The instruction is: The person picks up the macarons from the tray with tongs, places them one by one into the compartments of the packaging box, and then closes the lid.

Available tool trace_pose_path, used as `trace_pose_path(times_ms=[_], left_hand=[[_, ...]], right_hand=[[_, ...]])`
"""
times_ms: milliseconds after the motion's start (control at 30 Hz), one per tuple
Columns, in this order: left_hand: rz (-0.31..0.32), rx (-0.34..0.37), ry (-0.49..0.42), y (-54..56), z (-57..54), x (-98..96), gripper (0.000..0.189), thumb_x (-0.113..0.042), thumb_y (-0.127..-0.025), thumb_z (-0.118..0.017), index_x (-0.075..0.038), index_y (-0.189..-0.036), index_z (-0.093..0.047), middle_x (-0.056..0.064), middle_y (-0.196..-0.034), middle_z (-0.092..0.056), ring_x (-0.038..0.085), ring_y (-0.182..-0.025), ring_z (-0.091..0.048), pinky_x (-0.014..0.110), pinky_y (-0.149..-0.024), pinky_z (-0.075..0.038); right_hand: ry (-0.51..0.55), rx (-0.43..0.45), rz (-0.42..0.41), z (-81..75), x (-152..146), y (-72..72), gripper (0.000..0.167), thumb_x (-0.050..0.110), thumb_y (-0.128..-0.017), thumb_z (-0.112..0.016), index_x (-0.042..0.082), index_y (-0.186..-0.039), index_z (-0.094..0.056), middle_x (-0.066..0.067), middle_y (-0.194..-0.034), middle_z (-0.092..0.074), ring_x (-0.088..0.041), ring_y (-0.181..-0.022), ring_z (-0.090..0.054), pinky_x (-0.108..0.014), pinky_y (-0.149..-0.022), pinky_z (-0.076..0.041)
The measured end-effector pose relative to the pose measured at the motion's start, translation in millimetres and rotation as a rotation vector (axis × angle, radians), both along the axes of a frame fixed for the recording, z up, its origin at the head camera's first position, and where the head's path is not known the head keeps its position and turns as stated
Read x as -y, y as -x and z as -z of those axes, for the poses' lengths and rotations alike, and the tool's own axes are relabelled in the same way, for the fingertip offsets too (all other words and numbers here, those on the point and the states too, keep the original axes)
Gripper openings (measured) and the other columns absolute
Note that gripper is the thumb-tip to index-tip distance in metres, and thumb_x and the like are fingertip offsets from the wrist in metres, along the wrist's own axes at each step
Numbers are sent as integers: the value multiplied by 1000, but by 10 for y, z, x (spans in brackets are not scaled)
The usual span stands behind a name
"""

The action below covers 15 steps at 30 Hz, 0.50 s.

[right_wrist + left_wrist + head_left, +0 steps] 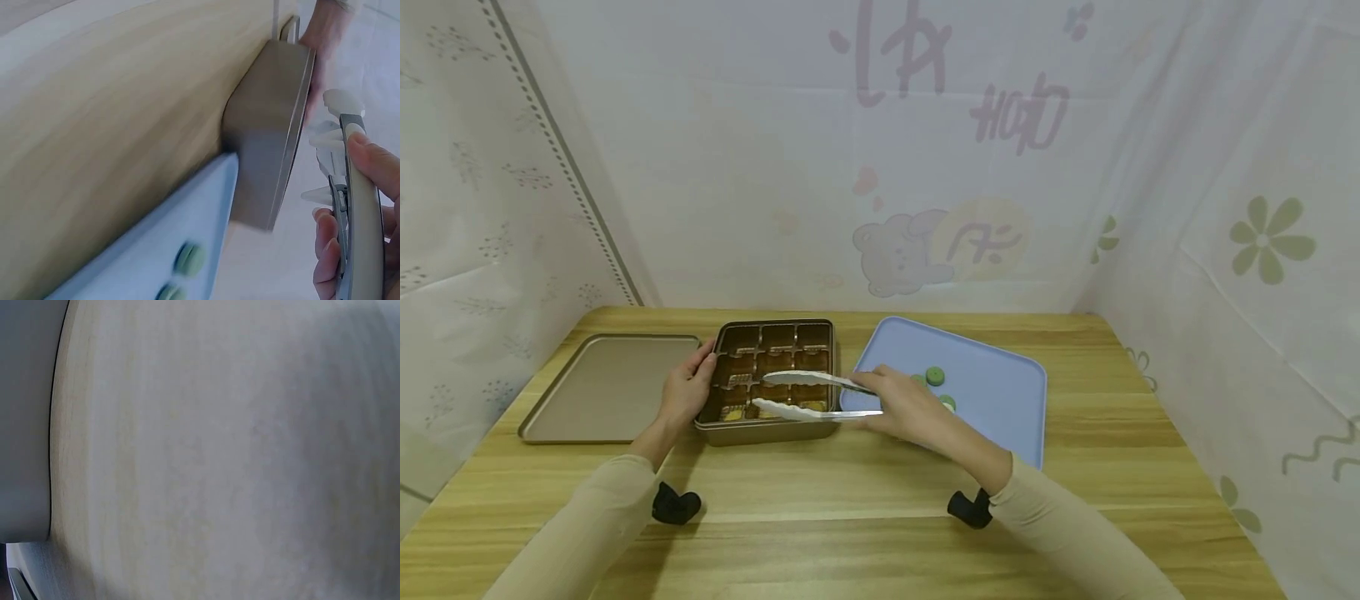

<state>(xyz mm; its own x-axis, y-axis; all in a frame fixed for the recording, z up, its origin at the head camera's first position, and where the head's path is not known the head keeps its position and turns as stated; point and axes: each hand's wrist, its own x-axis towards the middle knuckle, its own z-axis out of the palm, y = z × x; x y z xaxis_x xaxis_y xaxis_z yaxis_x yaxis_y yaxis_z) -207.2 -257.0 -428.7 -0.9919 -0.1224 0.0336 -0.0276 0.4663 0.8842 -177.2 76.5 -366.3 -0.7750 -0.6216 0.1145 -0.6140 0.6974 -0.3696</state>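
Observation:
My left hand (685, 387) holds the left wall of a brown divided pan (767, 432), thumb at its rim. Some front compartments contain small yellow pieces (732, 413), too small to identify. Metal tongs with white scalloped tips (790, 411) are gripped in my right hand (910, 404). Their arms stand apart above the pan, with nothing seen between the tips. A light blue tray (1000, 379) lies under and beyond the right hand, bearing several green macarons (935, 376). The right wrist view shows the thumb on one arm of the tongs and fingers curled round the other.
At the left, a flat gold-brown baking tray (617, 387) lies on the wooden table (820, 525). Small black objects (676, 505) appear beside both forearms. Printed white cloth (737, 183) hangs behind and along both sides.

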Motion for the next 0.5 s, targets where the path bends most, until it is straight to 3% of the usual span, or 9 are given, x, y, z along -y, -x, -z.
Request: trace_pose_path(times_ms=[267,500], left_hand=[[9,-11,0,5,13,10,52,-32,-104,-31,-6,-149,-25,23,-151,-24,43,-139,-20,56,-111,-23],[15,-12,-7,0,14,2,53,-32,-104,-30,-5,-149,-24,23,-151,-23,43,-139,-19,56,-111,-23]], right_hand=[[97,-26,108,87,-653,-80,58,30,-75,-79,7,-124,-60,-5,-87,-61,-5,-61,-45,-18,-50,-39],[126,-23,197,198,-1213,-206,58,24,-75,-80,1,-124,-60,-13,-95,-64,-4,-60,-45,-18,-47,-39]])
